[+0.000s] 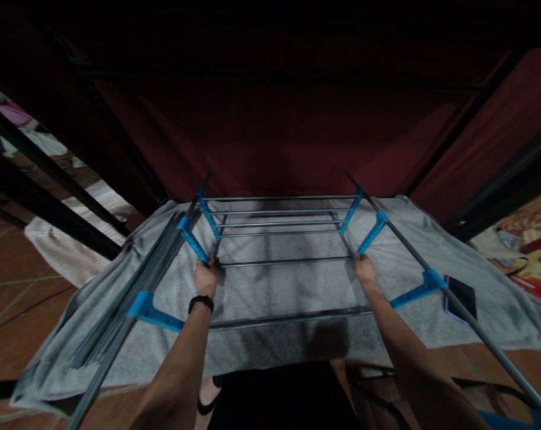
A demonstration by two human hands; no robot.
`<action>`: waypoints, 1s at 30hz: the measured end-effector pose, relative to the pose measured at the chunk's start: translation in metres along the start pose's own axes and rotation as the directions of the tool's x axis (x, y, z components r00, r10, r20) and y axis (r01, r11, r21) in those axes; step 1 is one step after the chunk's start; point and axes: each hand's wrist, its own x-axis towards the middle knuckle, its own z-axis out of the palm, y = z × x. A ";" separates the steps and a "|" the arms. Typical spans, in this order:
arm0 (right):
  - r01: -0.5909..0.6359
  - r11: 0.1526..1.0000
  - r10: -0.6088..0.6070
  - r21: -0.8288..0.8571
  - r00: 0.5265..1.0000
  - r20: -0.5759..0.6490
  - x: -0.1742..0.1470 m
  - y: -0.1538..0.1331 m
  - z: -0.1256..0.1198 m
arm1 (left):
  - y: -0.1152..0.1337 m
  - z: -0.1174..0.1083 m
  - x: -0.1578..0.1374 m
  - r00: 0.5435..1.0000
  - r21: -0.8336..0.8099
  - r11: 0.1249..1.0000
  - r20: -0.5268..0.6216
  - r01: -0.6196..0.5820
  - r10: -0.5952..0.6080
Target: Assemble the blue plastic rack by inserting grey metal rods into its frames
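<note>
A partly built rack of grey metal tubes and blue plastic brackets stands on a grey cloth (279,292). My left hand (206,278), with a black band at the wrist, is closed around the lower end of a blue bracket (193,240) on the left side. On the opposite side, my right hand (363,270) grips the lower end of the matching bracket (372,233). One grey tube (283,261) spans between the two hands. Several thin tubes (274,224) cross the rack farther back. A nearer tube (292,318) passes behind my forearms. My fingertips are partly hidden.
A bundle of loose grey tubes (131,292) lies on the cloth at left. A phone (461,298) rests under the rack's right side tube. Dark metal bars (51,161) and a dark red panel (270,137) enclose the space. Tiled floor (11,280) shows at left.
</note>
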 end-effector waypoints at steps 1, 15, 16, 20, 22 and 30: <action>-0.011 1.000 0.011 0.000 1.000 -0.003 0.000 0.000 0.000 | 0.000 0.000 0.000 1.000 -0.012 1.000 0.000 -0.003 0.003; -0.031 0.998 0.031 0.063 0.999 0.010 -0.005 0.001 0.001 | 0.003 -0.004 0.000 0.998 -0.030 0.999 0.056 0.012 -0.010; -0.019 0.997 0.017 0.075 1.000 0.019 -0.006 0.002 0.001 | 0.002 -0.005 0.000 0.998 -0.025 1.000 0.061 0.007 -0.006; 0.022 0.995 -0.025 0.099 0.999 0.033 -0.019 0.006 0.008 | 0.001 -0.005 0.000 0.998 0.001 1.000 0.067 0.017 -0.017; 0.053 0.995 -0.052 0.081 0.999 -0.005 -0.031 0.007 0.015 | 0.001 -0.006 0.000 0.998 -0.007 1.000 0.055 0.016 -0.016; 0.261 0.957 -0.265 -0.126 0.964 -0.020 -0.084 0.013 0.041 | 0.005 -0.009 -0.007 0.997 0.049 0.999 0.078 -0.004 0.000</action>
